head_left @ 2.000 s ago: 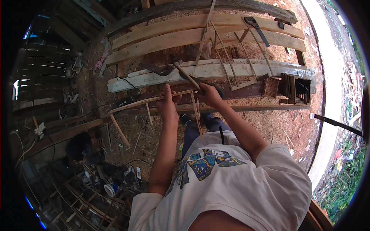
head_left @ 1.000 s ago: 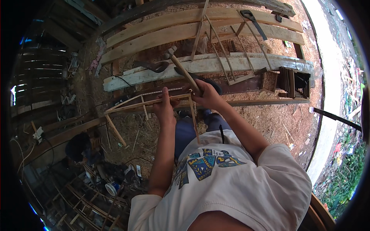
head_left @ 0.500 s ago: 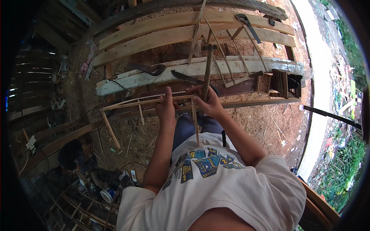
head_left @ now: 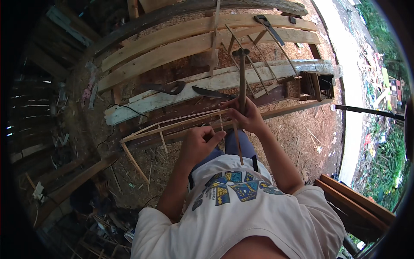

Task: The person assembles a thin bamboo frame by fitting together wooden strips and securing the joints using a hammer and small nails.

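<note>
My right hand is closed round the handle of a hammer. The hammer stands nearly upright, head at the top. Its fingers are also close to a light, narrow wooden frame with slats hanging from it, one slat just below that hand. My left hand has its fingers curled and the thumb stretched toward the right, beside the frame. A short strip with marks ends at the left thumb; whether the fingers grip it is hidden.
A handsaw and a dark blade lie on a pale plank. Another saw and a second slatted frame rest on planks beyond. A wooden box stands at right. Shavings cover the floor.
My left hand has drawn nearer to me and its raised finger has curled in. My right hand, with the hammer, has shifted right, as has the frame.
</note>
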The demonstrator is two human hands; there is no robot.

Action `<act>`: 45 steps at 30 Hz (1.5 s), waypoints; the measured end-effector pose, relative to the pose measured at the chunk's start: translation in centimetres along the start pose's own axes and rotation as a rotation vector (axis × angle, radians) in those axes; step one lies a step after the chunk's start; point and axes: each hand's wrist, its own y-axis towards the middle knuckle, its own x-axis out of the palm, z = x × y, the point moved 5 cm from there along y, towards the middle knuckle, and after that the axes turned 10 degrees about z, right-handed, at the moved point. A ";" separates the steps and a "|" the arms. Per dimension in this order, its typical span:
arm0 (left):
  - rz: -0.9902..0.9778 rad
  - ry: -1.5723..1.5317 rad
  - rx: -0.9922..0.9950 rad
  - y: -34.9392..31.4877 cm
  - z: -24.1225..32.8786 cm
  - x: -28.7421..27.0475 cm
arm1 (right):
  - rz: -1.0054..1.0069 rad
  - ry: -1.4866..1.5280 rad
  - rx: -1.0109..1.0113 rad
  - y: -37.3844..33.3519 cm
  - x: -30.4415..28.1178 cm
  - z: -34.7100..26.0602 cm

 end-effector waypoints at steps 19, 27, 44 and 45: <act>0.277 0.595 0.789 3.4 2.2 2.4 | 0.008 0.471 -0.042 -0.9 -0.3 1.2; 0.299 0.612 0.769 4.0 2.6 3.4 | -0.069 0.109 -0.125 0.2 -1.2 1.8; 0.255 0.620 0.694 5.2 3.6 4.9 | -0.006 0.302 -0.118 -0.1 -1.9 3.4; 0.249 0.610 0.691 5.3 3.5 4.9 | -0.002 0.304 -0.116 0.0 -2.0 3.5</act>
